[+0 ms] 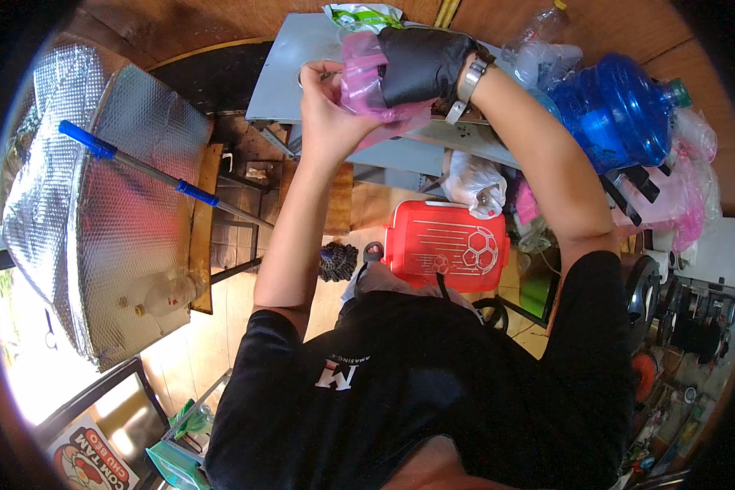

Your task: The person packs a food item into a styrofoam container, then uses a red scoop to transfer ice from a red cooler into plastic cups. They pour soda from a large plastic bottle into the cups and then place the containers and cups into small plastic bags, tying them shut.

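Note:
My left hand is bare and raised over a grey metal table, its fingers curled at the edge of a pink plastic bag. My right hand, in a black glove, reaches into the same thin pink plastic, which wraps around its finger end and hangs below it. The bag hides the right fingertips, so their grip does not show. A metal-banded watch circles the right wrist. Just beyond the hands, a green and white plastic packet lies at the table's back edge.
Under the hands stands the grey metal table. A blue water jug lies at the right, beside clear plastic bottles. Below is a red lidded bin. A mop handle slants across a foil-covered box at the left.

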### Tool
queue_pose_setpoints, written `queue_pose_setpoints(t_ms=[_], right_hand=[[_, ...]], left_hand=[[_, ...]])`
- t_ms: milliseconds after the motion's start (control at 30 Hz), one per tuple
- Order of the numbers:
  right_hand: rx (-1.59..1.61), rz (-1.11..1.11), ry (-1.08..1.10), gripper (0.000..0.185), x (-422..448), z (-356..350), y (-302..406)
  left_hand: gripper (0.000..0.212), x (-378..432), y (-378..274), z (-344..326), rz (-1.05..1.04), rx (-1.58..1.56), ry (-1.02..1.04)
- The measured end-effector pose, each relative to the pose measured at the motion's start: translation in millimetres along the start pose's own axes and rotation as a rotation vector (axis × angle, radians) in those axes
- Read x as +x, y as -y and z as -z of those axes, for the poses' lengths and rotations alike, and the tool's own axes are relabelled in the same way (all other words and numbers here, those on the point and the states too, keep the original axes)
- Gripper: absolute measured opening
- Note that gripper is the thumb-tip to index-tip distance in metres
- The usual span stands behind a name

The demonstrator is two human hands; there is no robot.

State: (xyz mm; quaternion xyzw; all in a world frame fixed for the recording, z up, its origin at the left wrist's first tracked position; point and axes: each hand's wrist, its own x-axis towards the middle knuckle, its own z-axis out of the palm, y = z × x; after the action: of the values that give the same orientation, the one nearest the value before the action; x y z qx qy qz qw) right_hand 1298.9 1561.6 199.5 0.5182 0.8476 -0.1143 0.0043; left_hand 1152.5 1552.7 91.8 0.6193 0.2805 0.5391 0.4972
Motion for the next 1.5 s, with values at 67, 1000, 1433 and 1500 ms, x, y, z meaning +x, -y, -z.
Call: queue_pose_setpoints(t_ms=[67, 1000, 1433, 1500], right_hand=[[0.17, 0.093, -0.027, 0.049, 3.1, -3.2, -16.7], [0.198, -0.018, -0.128, 0.049, 21.8, -42.2, -36.2], [0.027, -0.227, -0.108, 0.065, 54.2, -116.1, -77.9], [0.083, -0.243, -0.1, 0.064, 61.2, -127.2, -85.1]], left_hand=[[0.089, -3.7, 22.2, 7.6, -0.162, 0.101, 0.045], [0.071, -1.9, 85.6, 1.6, -0.004, -0.065, 0.16], [0.061, 15.2, 176.5, -4.9, 0.106, -0.071, 0.282], [0.063, 17.6, 196.6, -3.8, 0.112, -0.079, 0.259]])
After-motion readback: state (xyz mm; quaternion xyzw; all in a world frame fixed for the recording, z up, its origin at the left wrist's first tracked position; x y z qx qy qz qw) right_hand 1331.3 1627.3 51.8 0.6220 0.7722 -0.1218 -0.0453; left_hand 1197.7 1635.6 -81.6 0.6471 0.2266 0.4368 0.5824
